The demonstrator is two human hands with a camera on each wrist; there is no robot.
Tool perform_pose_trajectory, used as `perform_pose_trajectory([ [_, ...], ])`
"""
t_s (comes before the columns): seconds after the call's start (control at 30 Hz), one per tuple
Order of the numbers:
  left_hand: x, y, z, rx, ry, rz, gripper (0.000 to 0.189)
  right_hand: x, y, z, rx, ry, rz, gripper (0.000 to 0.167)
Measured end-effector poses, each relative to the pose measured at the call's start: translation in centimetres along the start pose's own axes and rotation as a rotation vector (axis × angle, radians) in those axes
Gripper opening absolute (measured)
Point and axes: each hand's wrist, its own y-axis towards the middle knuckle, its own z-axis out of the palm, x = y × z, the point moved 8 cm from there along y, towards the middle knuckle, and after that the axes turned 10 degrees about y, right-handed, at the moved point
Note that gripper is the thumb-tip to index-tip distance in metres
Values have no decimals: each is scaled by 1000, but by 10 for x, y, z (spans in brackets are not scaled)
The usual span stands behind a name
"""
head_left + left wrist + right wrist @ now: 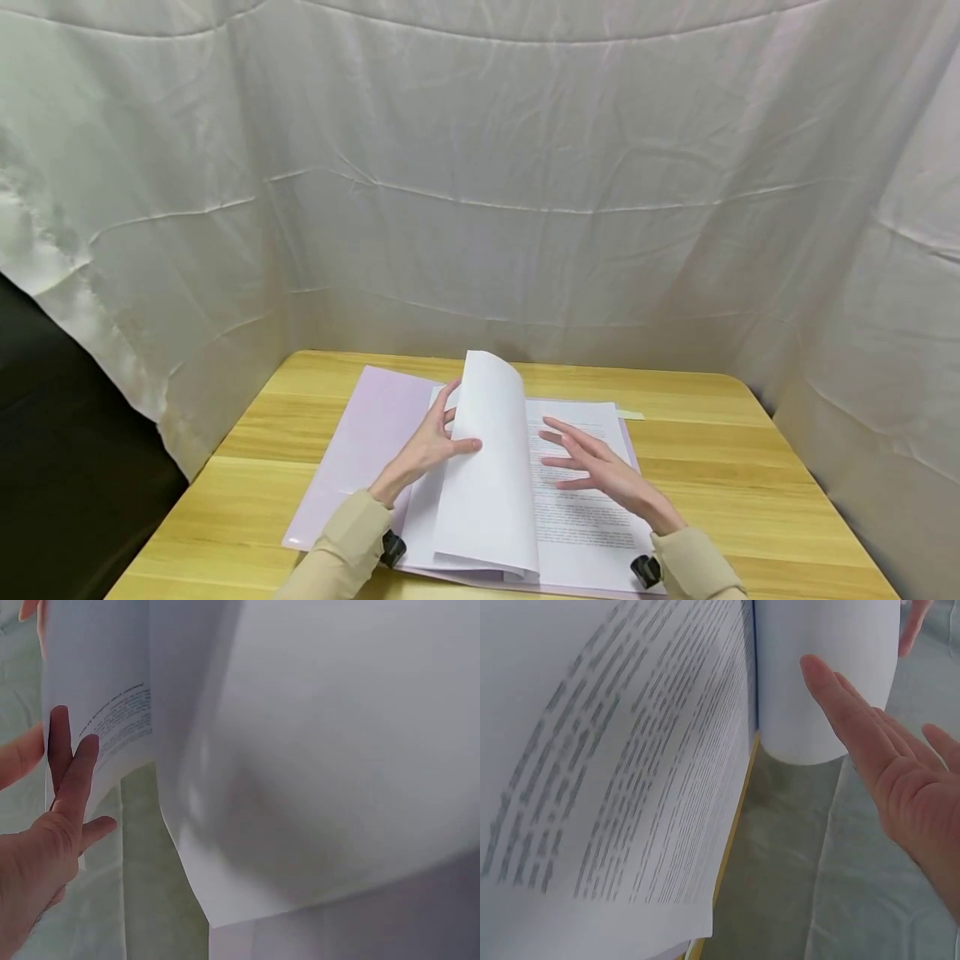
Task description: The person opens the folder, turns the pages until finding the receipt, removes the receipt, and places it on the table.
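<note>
A lilac folder (348,467) lies spread on the table with white sheets inside. My left hand (429,448) grips the outer edge of a turned-up sheet (487,475), thumb on its near face and other fingers partly hidden behind it. This sheet stands curved along the middle of the folder, its visible side blank. On the right half lies a page of printed text (581,521), filled with lines too small to read. Over that page hovers my right hand (600,473), fingers spread and holding nothing; in the right wrist view its fingers overlap the curved sheet (787,697).
A pale yellow tab (632,415) sticks out past the folder's upper right side. The wooden table (720,492) extends around the folder on both sides. Grey-white cloth (525,250) hangs behind the table and along its sides. Dark material (60,450) shows at the left.
</note>
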Motion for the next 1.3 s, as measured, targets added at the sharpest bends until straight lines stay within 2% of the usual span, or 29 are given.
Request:
perform_pose_trajectory([
  [0.33, 14, -4, -13, -80, 80, -84, 109, -7, -6, -18, -28, -59, 20, 54],
  [0.5, 24, -6, -21, -112, 175, -126, 113, -7, -9, -25, -43, -96, 20, 55],
  [0.77, 35, -6, -28, -84, 281, -157, 115, -11, -10, -40, -98, -167, 52, 56],
  [1.07, 44, -6, -34, -100, 427, -174, 111, -14, -9, -53, -135, -202, 35, 57],
  [1.3, 48, -7, -38, -110, 476, -180, 105, -16, -11, -64, -173, -220, 33, 59],
])
